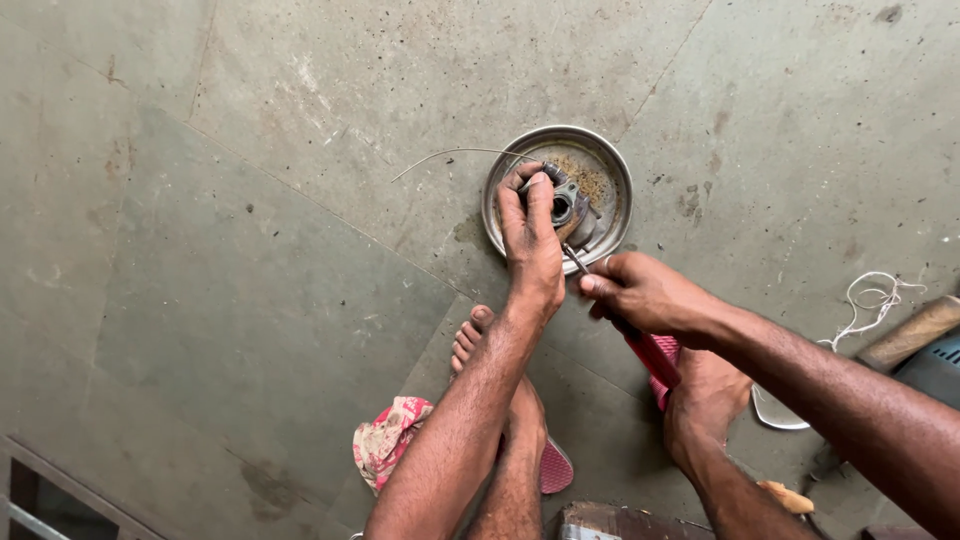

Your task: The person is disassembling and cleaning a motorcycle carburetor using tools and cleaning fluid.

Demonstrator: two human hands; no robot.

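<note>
Left hand (530, 240) fingers (538, 195) pin metal part (566, 205) over steel bowl (600, 150).

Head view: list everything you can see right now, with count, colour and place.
metal dish: one, silver, on the floor, top centre
small metal part: one, grey, over the dish
wire: one, thin, grey, left of the dish
screwdriver: one, red handle, tip at the part
cloth: one, pink patterned, bottom centre
string: one, white, right
floor: grey-green stone
left hand: holds the part
right hand: grips the screwdriver
</note>
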